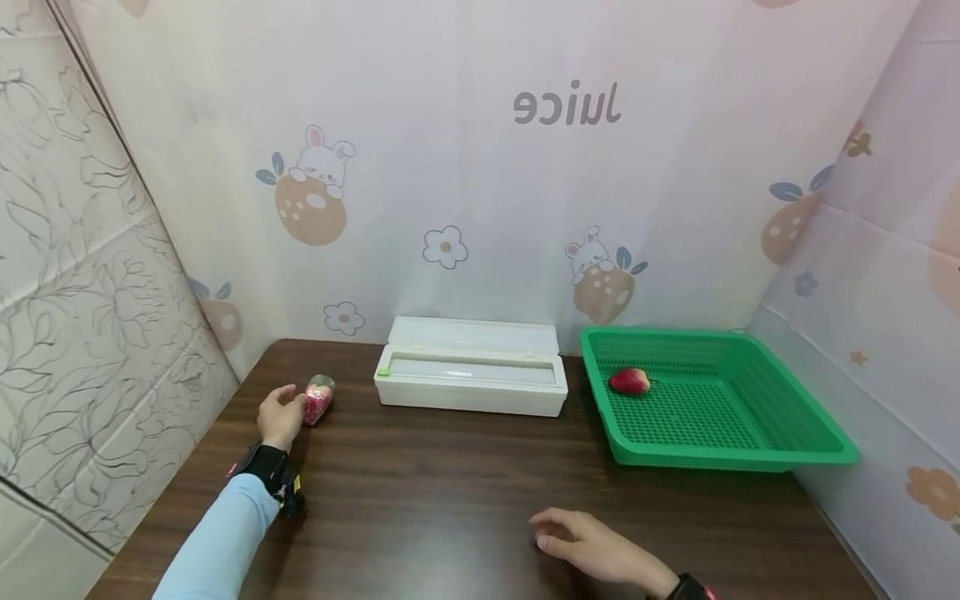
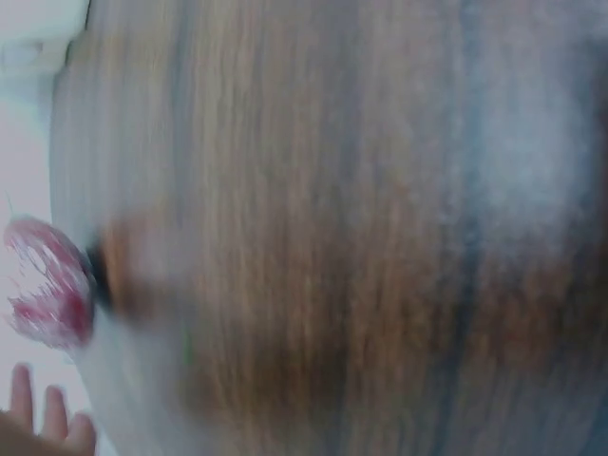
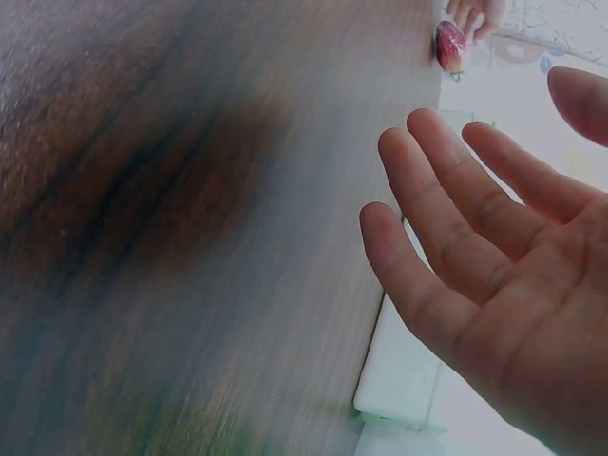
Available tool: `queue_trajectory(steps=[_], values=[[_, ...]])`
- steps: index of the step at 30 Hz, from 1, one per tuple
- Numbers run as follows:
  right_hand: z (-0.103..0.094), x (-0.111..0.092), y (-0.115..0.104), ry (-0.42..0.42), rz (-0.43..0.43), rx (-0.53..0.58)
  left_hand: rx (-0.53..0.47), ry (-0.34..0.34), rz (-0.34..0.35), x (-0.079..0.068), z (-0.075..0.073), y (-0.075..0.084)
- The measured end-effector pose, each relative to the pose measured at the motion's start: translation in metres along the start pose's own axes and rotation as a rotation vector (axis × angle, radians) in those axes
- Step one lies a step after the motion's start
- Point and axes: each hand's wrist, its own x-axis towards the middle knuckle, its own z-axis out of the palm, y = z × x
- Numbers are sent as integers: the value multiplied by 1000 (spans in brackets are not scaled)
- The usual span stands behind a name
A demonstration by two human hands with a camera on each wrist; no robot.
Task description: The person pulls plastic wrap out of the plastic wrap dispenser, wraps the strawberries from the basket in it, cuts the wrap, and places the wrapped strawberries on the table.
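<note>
Head view: nearest, at five o'clock, the right hand (image 1: 592, 546) holds nothing, its fingers loosely bent. At eight o'clock the left hand (image 1: 281, 417) is just beside the wrapped fruit (image 1: 318, 402).

Left wrist view: at eight o'clock its fingers (image 2: 54, 413) stand apart from the fruit at nine.

Right wrist view: the fruit is at one o'clock. This looks like placing or fetching; next, withdraw or pinch.
</note>
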Motion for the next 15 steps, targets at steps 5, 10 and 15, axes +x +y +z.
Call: queue_trajectory(steps=[5, 10, 15], values=[[-7, -4, -2, 19, 19, -7, 19, 104, 213, -9, 8, 16], [-26, -2, -17, 92, -1, -119, 69, 52, 506, -17, 15, 33], [-59, 9, -45, 161, -35, -242, 264, -74, 819, -21, 23, 63]])
